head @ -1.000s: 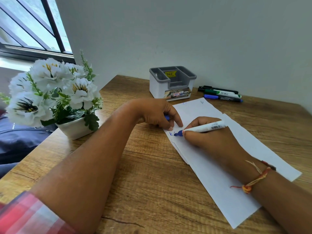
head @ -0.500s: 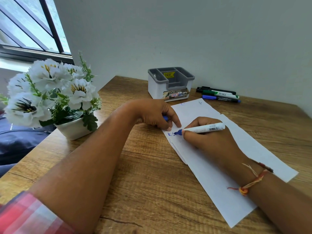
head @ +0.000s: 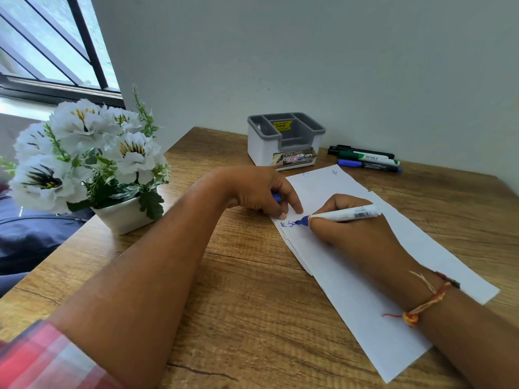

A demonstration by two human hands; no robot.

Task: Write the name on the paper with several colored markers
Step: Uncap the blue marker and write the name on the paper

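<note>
White paper sheets (head: pixel 351 270) lie slanted across the wooden table. My right hand (head: pixel 345 231) grips a white marker with a blue tip (head: pixel 345 213), its tip touching the paper's left edge beside small blue letters (head: pixel 288 224). My left hand (head: pixel 261 192) rests on the paper's upper left corner, its fingers curled round a blue cap (head: pixel 276 197), with the forefinger pressing the sheet. Three more markers lie near the wall: black (head: pixel 362 150), green (head: pixel 368 158) and blue (head: pixel 369 165).
A grey and white desk organiser (head: pixel 285 141) stands at the back by the wall. A pot of white artificial flowers (head: pixel 87 164) sits at the table's left edge. A dark bag (head: pixel 31 240) lies beyond that edge, below a window.
The marker tip has moved slightly right along the paper, and more blue writing shows beside it. My left hand has stayed in place.
</note>
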